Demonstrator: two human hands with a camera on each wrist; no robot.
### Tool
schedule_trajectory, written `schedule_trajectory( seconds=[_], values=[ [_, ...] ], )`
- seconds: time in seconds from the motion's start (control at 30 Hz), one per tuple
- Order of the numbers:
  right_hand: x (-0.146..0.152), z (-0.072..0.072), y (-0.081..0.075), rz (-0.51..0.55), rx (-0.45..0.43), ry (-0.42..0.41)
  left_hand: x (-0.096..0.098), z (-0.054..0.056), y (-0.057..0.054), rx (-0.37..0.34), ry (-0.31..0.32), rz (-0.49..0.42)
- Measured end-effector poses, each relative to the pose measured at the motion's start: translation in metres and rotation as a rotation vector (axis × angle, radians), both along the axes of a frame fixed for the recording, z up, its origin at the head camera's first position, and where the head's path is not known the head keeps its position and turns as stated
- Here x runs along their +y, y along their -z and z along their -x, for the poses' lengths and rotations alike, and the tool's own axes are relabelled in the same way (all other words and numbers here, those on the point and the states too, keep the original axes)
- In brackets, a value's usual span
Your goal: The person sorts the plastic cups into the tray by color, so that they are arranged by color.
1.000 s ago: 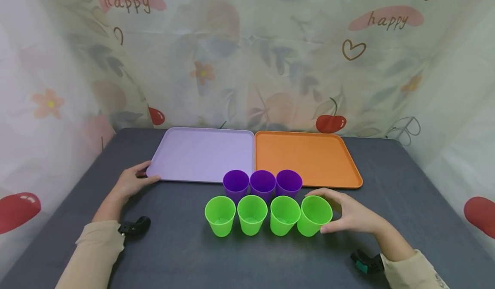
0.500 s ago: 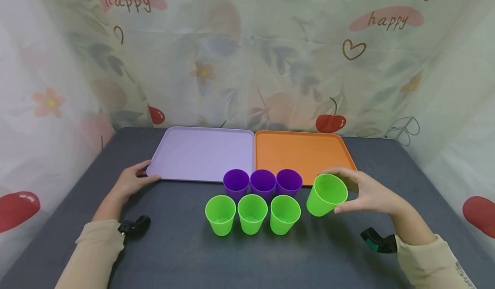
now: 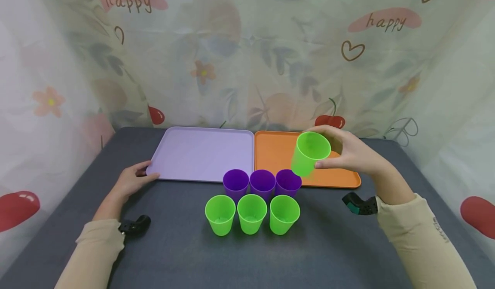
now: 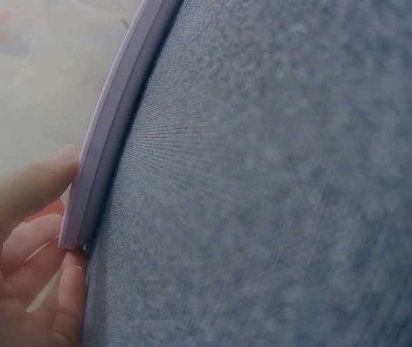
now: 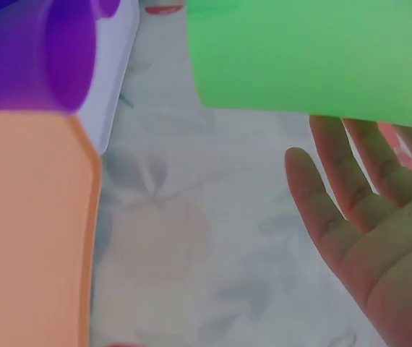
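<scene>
"Green cup (image 3: 309, 153) first: what had changed in the head view?"

"It had left the right end of the green row. The right hand (image 3: 349, 151) had carried it up until it hung in front of the orange tray (image 3: 272, 149), its base just overlapping the right-hand purple cup (image 3: 287, 186). Three other green cups (image 3: 252, 222) stayed on the table (image 3: 166, 246). I judged it mid-transfer, not yet set down."

"And the grip?"

"Thumb on the near side, fingers round the far side. The left hand (image 3: 131, 181) hadn't moved; it pinched the near left corner of the lilac tray (image 3: 203, 153). The cup looked bright lime, wide-mouthed and narrower below, slightly tilted, its lower end blurred."

"Left wrist view?"

"Thumb and fingers at the lilac rim; no cup showed."

"Right wrist?"

"The cup crossed the top, cropped, its wall smooth and unmarked. Fingers reached behind it; I couldn't see the thumb."
</scene>
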State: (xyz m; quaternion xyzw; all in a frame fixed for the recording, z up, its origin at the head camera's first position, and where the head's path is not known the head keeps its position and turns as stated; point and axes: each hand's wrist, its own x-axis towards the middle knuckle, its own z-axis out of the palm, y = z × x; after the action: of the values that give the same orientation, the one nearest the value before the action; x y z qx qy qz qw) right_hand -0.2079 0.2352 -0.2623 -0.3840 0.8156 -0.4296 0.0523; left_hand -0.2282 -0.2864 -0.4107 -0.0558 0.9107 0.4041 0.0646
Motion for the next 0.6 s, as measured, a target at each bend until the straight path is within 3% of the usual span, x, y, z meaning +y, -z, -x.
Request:
schedule_trajectory(
  seconds=[0.33,0.6],
  values=[
    [-0.066,0.036,-0.022,-0.073,-0.052,0.039,-0.001,0.000,0.002,0.005,0.006,-0.014],
    [-0.119,0.067,-0.025,-0.120,-0.055,0.077,-0.002,0.002,0.004,0.000,0.003,-0.010]
  ],
)
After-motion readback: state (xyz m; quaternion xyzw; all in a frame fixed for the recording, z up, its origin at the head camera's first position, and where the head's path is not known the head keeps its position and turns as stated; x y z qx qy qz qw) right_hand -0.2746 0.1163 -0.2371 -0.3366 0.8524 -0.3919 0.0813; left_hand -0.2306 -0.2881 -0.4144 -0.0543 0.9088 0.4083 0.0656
